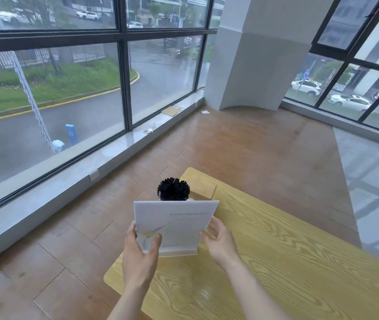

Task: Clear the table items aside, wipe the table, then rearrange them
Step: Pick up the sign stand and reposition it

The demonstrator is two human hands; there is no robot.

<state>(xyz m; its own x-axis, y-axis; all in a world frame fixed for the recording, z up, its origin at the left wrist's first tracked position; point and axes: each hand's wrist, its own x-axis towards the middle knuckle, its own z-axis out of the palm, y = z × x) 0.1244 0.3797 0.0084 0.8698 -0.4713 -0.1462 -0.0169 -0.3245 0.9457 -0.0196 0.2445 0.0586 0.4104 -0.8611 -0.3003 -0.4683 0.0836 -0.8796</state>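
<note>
A white sign card [174,222] with faint print and a yellow flower stands upright near the left edge of the light wooden table [287,262]. My left hand [141,255] grips its lower left corner, thumb on the front. My right hand [219,243] holds its right edge with the fingers curled behind. Right behind the card a holder full of black straws [173,189] pokes up, its lower part hidden. A small wooden box [203,189] sits beside the straws at the table's far corner.
The table's left edge drops to a brown plank floor [68,239]. A low window sill [80,162] and tall windows run along the left. A white pillar [257,61] stands at the far end. Grey tiles [373,176] lie to the right.
</note>
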